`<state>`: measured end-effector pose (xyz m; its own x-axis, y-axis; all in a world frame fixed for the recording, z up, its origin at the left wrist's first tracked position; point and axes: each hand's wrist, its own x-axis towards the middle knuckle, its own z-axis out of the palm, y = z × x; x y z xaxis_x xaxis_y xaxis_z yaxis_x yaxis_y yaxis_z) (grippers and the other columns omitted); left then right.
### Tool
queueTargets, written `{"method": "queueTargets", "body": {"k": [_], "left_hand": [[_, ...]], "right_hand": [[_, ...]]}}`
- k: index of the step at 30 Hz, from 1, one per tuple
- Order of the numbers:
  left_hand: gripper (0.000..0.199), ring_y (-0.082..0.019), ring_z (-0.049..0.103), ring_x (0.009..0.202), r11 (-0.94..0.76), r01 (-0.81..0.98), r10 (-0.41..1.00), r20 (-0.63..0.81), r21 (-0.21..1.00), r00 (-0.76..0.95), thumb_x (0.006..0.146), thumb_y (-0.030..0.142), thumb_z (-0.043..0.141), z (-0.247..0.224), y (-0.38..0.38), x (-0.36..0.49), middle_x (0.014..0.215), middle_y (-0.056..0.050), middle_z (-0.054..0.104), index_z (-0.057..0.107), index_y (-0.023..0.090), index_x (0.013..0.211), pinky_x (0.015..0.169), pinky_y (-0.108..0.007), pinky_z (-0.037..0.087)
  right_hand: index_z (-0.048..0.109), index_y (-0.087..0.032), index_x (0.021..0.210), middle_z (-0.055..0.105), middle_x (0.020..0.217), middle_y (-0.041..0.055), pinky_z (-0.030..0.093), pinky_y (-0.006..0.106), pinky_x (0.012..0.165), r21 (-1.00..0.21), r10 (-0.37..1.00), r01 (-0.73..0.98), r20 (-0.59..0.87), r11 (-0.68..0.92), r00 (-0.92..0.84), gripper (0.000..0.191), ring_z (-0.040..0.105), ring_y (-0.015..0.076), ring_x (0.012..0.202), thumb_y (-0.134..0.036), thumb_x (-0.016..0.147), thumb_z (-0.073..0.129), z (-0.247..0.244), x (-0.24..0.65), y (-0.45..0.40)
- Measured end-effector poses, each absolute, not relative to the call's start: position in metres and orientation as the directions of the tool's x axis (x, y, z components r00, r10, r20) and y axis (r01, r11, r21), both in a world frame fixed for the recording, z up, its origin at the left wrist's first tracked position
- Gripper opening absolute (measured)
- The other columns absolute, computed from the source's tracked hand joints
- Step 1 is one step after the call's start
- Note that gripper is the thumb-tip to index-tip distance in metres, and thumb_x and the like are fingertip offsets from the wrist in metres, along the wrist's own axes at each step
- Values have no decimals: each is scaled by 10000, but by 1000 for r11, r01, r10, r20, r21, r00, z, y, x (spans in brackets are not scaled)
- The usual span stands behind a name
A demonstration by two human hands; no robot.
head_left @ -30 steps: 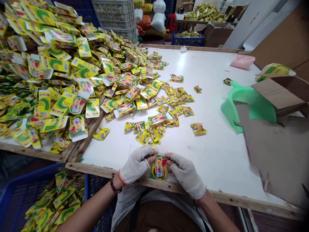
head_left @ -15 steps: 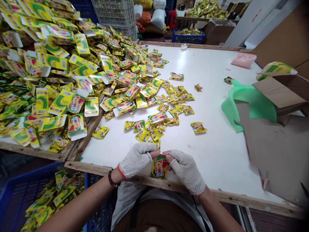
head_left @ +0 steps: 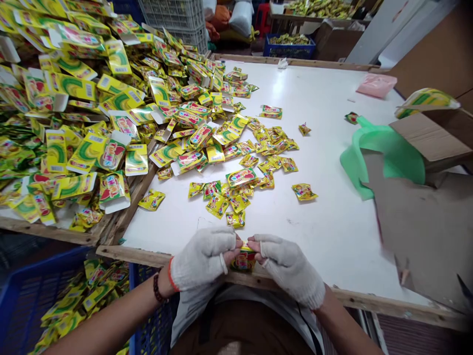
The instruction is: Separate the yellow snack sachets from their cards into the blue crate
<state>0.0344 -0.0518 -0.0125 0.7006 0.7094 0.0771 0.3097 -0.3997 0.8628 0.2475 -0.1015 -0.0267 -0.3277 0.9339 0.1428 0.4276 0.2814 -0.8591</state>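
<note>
Pinching the box (head_left: 243, 261) by its top with our left hand (head_left: 201, 259) and right hand (head_left: 291, 266), at the near edge of the table (head_left: 325, 227), we needed light, even pressure to avoid crushing it.

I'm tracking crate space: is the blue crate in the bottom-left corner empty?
Not empty: the crate has yellow boxes heaped inside. Whether it is full, I cannot tell; the picture's edge cuts it off.
</note>
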Motion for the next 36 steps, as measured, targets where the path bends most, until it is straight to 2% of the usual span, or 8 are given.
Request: {"method": "queueTargets", "body": {"k": [3, 7, 14, 17, 23, 28, 33, 36], "left_hand": [[203, -157, 508, 744, -624, 321, 596, 168, 713, 786, 848, 191, 454, -8, -57, 30, 793, -68, 562, 628, 154, 948, 655, -260, 393], [195, -167, 522, 776, -665, 319, 500, 86, 676, 862, 852, 247, 460, 3, -46, 30, 846, -81, 572, 633, 157, 861, 694, -270, 407], [207, -141, 581, 770, -103, 394, 794, -163, 913, 586, 789, 239, 571, -15, -49, 36, 848, -36, 634, 575, 140, 970, 701, -245, 470], [192, -150, 580, 793, -36, 360, 865, -151, 932, 478, 780, 233, 581, -31, -61, 41, 858, -39, 630, 577, 137, 946, 727, -271, 476], [241, -124, 493, 667, -390, 455, 787, 34, 800, 616, 858, 232, 449, -18, -52, 39, 675, -11, 531, 563, 147, 664, 641, -239, 408], [232, -180, 543, 842, -609, 553, 693, 41, 568, 720, 836, 350, 495, 28, 17, 42, 912, -60, 595, 609, 168, 923, 758, -269, 406], [402, -249, 568, 894, -537, 761, 804, -51, 364, 592, 709, 383, 613, 20, 83, 81, 969, -92, 626, 566, 173, 1048, 767, -303, 416], [412, -259, 577, 852, -522, 783, 814, -76, 337, 576, 658, 350, 646, 5, 93, 95, 949, -98, 631, 567, 173, 1022, 731, -310, 422]], "right_hand": [[582, -231, 1179, 626, 1129, 92, 517, 295, 815, -777, 895, 478, 239, 409, -377, 416, 615, 176, 964, -97, 794, 498, -38, 250, -108], [616, -230, 1108, 679, 951, 57, 535, 268, 740, -827, 917, 423, 255, 371, -306, 395, 638, 148, 837, -61, 783, 471, -45, 245, -107], [660, -192, 997, 698, 975, 60, 526, 346, 820, -907, 994, 419, -11, 34, -105, 245, 645, 196, 896, -177, 775, 558, -40, 237, -104], [670, -191, 980, 701, 970, 60, 528, 368, 818, -922, 997, 386, -51, -27, -52, 233, 646, 205, 892, -193, 774, 561, -40, 234, -105], [696, -214, 917, 712, 919, 47, 529, 376, 809, -934, 998, 358, -10, 11, -56, 194, 651, 209, 850, -222, 772, 568, -43, 237, -98], [597, -169, 1003, 687, 769, 41, 532, 248, 503, -956, 955, 50, -286, -290, 77, 254, 630, 145, 582, -324, 836, 485, -42, 207, -89], [593, -230, 1086, 696, 786, -22, 531, 212, 607, -942, 775, -91, -207, -322, -598, 356, 658, 133, 665, -266, 733, 622, -28, 141, -110], [621, -226, 1069, 699, 826, -19, 519, 236, 694, -974, 785, 51, -207, -219, -584, 370, 652, 149, 746, -194, 700, 631, -24, 141, -116]]}}
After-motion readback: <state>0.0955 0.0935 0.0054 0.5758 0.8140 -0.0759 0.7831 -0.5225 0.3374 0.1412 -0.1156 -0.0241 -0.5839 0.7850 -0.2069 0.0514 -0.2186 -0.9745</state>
